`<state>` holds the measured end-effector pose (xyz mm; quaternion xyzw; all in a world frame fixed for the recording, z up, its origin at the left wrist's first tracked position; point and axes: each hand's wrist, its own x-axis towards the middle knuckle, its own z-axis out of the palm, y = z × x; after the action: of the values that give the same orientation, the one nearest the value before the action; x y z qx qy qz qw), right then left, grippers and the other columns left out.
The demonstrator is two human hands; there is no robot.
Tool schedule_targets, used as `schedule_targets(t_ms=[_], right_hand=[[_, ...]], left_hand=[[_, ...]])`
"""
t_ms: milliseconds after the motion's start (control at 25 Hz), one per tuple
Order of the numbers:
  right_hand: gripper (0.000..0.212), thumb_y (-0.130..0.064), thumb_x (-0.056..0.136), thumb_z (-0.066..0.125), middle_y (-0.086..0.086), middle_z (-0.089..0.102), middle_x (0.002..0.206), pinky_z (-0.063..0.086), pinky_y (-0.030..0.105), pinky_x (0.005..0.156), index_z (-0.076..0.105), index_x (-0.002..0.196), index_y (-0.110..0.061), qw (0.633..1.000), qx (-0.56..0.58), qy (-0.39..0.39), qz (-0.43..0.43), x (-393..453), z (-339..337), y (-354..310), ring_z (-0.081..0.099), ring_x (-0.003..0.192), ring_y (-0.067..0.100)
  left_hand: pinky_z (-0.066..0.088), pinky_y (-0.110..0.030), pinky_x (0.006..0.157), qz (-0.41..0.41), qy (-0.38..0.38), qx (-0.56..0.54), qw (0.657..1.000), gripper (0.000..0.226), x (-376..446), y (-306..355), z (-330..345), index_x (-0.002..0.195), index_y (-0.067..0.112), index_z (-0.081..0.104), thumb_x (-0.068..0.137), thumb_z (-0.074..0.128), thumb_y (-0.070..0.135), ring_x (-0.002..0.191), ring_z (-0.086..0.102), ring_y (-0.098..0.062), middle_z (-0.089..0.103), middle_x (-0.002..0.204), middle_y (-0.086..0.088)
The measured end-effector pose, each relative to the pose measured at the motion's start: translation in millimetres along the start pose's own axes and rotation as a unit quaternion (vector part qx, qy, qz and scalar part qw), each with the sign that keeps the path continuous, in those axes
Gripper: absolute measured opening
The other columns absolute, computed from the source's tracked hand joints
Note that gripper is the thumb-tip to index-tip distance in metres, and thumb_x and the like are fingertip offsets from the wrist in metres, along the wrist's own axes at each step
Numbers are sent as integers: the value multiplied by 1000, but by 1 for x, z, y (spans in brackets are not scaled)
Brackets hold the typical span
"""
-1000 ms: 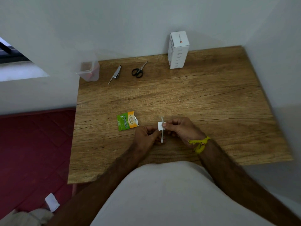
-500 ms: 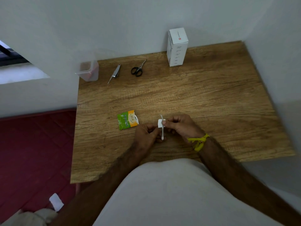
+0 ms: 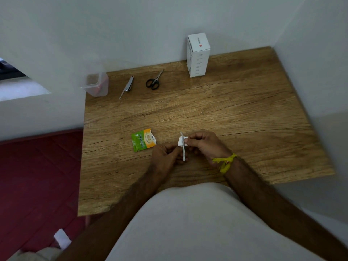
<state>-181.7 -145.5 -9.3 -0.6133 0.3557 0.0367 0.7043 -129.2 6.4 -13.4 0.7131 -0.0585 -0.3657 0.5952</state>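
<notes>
Above table (image 3: 226,110) front edge: right hand (image 3: 205,146) pinches white pad (image 3: 181,141) on strip (image 3: 184,154); left hand (image 3: 165,155) curled alongside (grip: cannot tell).

Room is a bit dim, w/ soft grey daylight. Brightest spot is the window ledge (image 3: 20,89) at far left, so light comes from that side. The table (image 3: 235,113) is lit evenly; a soft dark shadow sits under the left hand (image 3: 165,157) & right hand (image 3: 205,146). Pic is bent by the wide lens: table edges lean out & walls tilt near the corners. Bottom part w/ the shirt (image 3: 188,223) looks smeary. The white strip (image 3: 184,151) & print on the box (image 3: 197,55) are too fuzzy to make out.
</notes>
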Motion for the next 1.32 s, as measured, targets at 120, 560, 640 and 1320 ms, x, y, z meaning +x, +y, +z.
schedule_targets(t_ms=[120,560,640,1320], right_hand=[[7,-6,84,74,1,71,71,45,23,53,75,81,-12,1000,13,-5,-3,-1,0,-1,60,61,10],[9,-6,88,71,4,68,72,47,23,55,72,81,-12,999,-32,-10,-33,-4,3,-2,60,61,10],[10,-6,90,68,2,67,72,47,22,55,72,82,-12,997,-57,-30,-49,-4,4,-2,60,63,9],[14,-11,94,66,16,71,78,50,19,54,72,92,2,989,-132,10,-69,-6,4,4,61,62,14]], left_hand=[[62,-41,74,5,-1,2,1000,16,0,-1,0,106,11,75,96,62,13,80,75,-31,77,87,-12],[57,-24,61,17,-23,-24,999,19,-2,-1,-3,111,4,69,98,58,12,86,75,-28,77,92,-12],[59,-28,67,14,-31,-29,999,19,-1,-2,-5,113,7,69,98,58,11,86,74,-30,77,93,-12],[60,-32,82,31,-103,-41,993,38,-4,-3,-14,130,10,62,93,61,-3,95,72,-27,75,105,-14]])
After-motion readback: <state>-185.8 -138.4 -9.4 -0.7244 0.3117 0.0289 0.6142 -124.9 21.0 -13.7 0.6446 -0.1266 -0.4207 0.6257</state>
